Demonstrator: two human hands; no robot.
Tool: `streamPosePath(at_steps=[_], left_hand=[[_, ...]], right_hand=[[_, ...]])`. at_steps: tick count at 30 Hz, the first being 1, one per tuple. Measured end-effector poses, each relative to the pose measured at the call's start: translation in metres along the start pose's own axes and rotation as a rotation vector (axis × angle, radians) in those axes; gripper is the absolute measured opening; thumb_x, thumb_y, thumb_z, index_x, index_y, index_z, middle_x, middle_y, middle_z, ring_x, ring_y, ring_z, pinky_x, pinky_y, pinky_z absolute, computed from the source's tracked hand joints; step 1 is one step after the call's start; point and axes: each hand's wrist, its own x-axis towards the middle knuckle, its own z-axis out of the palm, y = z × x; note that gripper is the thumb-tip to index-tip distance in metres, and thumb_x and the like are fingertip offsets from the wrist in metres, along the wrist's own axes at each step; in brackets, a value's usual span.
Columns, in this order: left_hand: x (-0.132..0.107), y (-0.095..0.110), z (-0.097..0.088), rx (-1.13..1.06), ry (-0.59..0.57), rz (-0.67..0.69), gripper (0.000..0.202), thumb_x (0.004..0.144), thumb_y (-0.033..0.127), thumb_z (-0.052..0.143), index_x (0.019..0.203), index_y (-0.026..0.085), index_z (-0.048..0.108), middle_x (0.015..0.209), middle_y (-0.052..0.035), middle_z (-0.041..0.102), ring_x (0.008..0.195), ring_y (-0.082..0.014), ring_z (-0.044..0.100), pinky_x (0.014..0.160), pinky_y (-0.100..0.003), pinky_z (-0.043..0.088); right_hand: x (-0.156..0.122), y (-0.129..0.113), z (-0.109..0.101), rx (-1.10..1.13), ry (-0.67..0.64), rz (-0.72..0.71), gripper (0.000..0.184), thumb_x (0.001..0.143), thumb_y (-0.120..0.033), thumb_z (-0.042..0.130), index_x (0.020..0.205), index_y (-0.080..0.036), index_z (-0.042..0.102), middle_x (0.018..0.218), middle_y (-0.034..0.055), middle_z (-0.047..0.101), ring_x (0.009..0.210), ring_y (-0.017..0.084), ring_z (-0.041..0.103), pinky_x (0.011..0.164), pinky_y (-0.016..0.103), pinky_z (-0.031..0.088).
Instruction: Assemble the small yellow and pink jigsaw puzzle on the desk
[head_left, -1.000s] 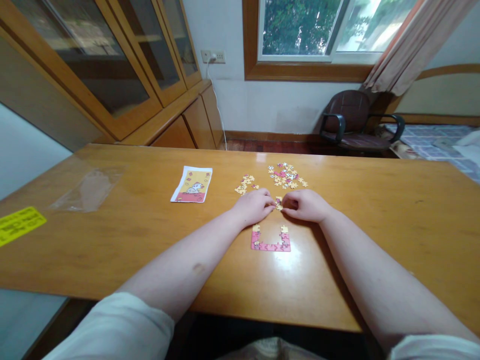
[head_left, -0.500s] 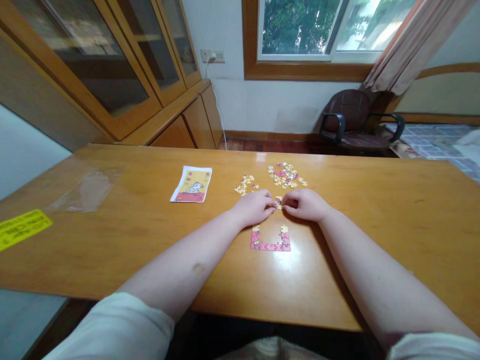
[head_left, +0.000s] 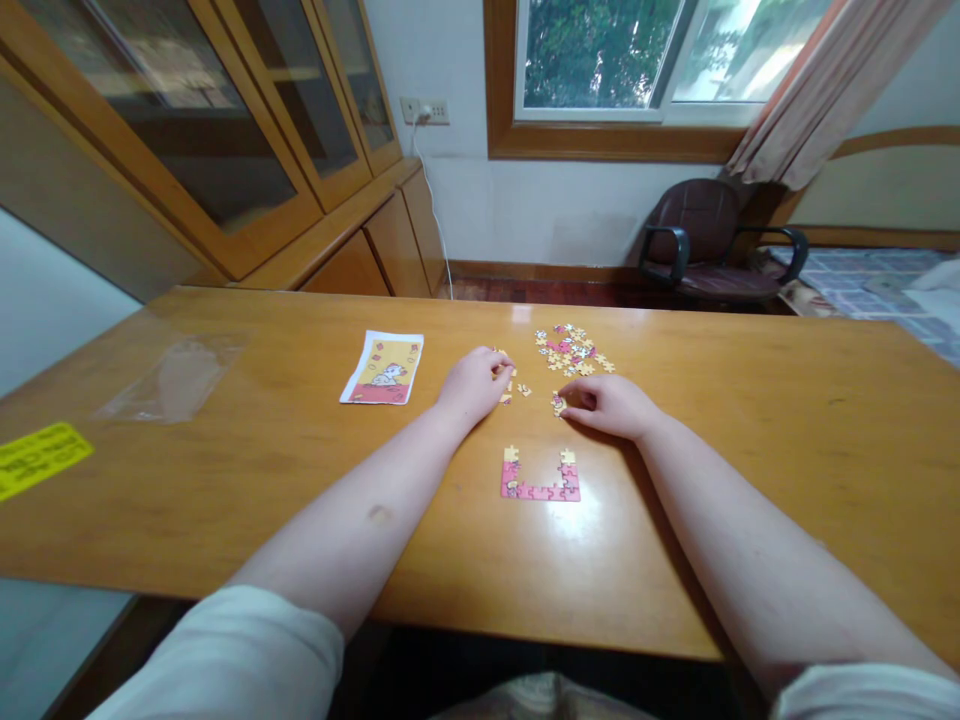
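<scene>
My left hand is over the small group of yellow puzzle pieces, its fingers curled together and hiding most of them; whether a piece is between the fingertips I cannot make out. With thumb and fingers, my right hand grips a short strip of joined puzzle pieces lying on the table. One loose yellow piece lies between the hands. Nearer to me sits a U-shaped, partly joined puzzle border, pink below with yellow at its upper ends.
A larger heap of mixed puzzle pieces lies beyond my right hand. To the left are a picture card with a white animal, a clear plastic bag and a yellow label on the wooden table. An armchair stands behind.
My left hand has left the joined strip and moved left and away to the yellow pieces. The right hand has stayed at the strip.
</scene>
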Motion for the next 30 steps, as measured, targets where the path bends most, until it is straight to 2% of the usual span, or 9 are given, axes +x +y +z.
streamPosePath(at_steps=[4, 8, 10, 12, 15, 17, 21, 30], left_hand=[[0.005, -0.015, -0.012, 0.087, 0.09, -0.129, 0.024, 0.086, 0.03, 0.052, 0.095, 0.021, 0.072, 0.093, -0.007, 0.065, 0.087, -0.0205, 0.059, 0.08, -0.031, 0.046], [0.007, -0.021, -0.015, 0.113, 0.079, -0.169, 0.024, 0.087, 0.03, 0.052, 0.097, 0.022, 0.072, 0.096, -0.0077, 0.064, 0.088, -0.0209, 0.059, 0.083, -0.032, 0.045], [0.006, -0.019, -0.013, 0.118, 0.051, -0.109, 0.025, 0.087, 0.03, 0.051, 0.1, 0.021, 0.071, 0.099, -0.008, 0.063, 0.091, -0.0211, 0.058, 0.085, -0.033, 0.044], [0.005, -0.014, -0.009, 0.149, 0.006, 0.014, 0.025, 0.088, 0.029, 0.051, 0.103, 0.021, 0.07, 0.102, -0.0079, 0.062, 0.095, -0.0214, 0.058, 0.087, -0.033, 0.044], [0.0, -0.005, -0.002, 0.252, -0.086, 0.212, 0.025, 0.088, 0.028, 0.051, 0.105, 0.024, 0.069, 0.103, -0.0065, 0.062, 0.097, -0.0215, 0.056, 0.087, -0.035, 0.043], [-0.002, 0.0, 0.002, 0.321, -0.136, 0.288, 0.025, 0.089, 0.028, 0.051, 0.106, 0.026, 0.069, 0.103, -0.0058, 0.061, 0.098, -0.0222, 0.055, 0.086, -0.036, 0.042], [-0.003, 0.006, 0.005, 0.381, -0.184, 0.32, 0.024, 0.09, 0.03, 0.052, 0.104, 0.028, 0.071, 0.103, -0.0049, 0.062, 0.099, -0.0228, 0.055, 0.084, -0.037, 0.041], [-0.002, 0.012, 0.004, 0.353, -0.204, 0.313, 0.016, 0.085, 0.032, 0.061, 0.091, 0.022, 0.071, 0.098, -0.0049, 0.064, 0.097, -0.0224, 0.056, 0.083, -0.036, 0.042]], right_hand=[[0.001, 0.001, -0.001, -0.017, -0.007, 0.012, 0.03, 0.078, -0.043, 0.063, 0.101, -0.024, 0.07, 0.063, -0.0022, 0.06, 0.056, 0.012, 0.052, 0.054, 0.024, 0.034], [0.001, 0.001, -0.001, -0.027, -0.012, 0.015, 0.031, 0.078, -0.043, 0.062, 0.101, -0.024, 0.07, 0.063, -0.0017, 0.06, 0.056, 0.012, 0.051, 0.054, 0.025, 0.034], [0.001, 0.001, -0.001, -0.015, -0.012, 0.011, 0.031, 0.079, -0.042, 0.062, 0.102, -0.024, 0.07, 0.064, -0.0016, 0.06, 0.056, 0.012, 0.051, 0.054, 0.025, 0.034], [0.001, 0.002, -0.001, 0.002, 0.008, 0.011, 0.03, 0.08, -0.041, 0.061, 0.102, -0.023, 0.07, 0.064, -0.0013, 0.061, 0.057, 0.012, 0.051, 0.056, 0.025, 0.035], [0.002, 0.004, 0.001, 0.027, 0.085, 0.027, 0.029, 0.083, -0.039, 0.056, 0.101, -0.021, 0.07, 0.063, -0.0004, 0.06, 0.057, 0.013, 0.051, 0.058, 0.025, 0.036], [0.002, 0.005, 0.003, 0.041, 0.139, 0.045, 0.03, 0.085, -0.04, 0.053, 0.099, -0.02, 0.07, 0.061, -0.0002, 0.058, 0.057, 0.014, 0.051, 0.058, 0.026, 0.037], [0.003, 0.005, 0.005, 0.053, 0.198, 0.064, 0.031, 0.086, -0.042, 0.051, 0.096, -0.02, 0.071, 0.058, -0.0002, 0.056, 0.056, 0.014, 0.05, 0.057, 0.026, 0.037], [0.003, 0.004, 0.005, 0.09, 0.207, 0.048, 0.027, 0.084, -0.04, 0.054, 0.091, -0.02, 0.071, 0.059, -0.0002, 0.057, 0.056, 0.013, 0.049, 0.057, 0.025, 0.037]])
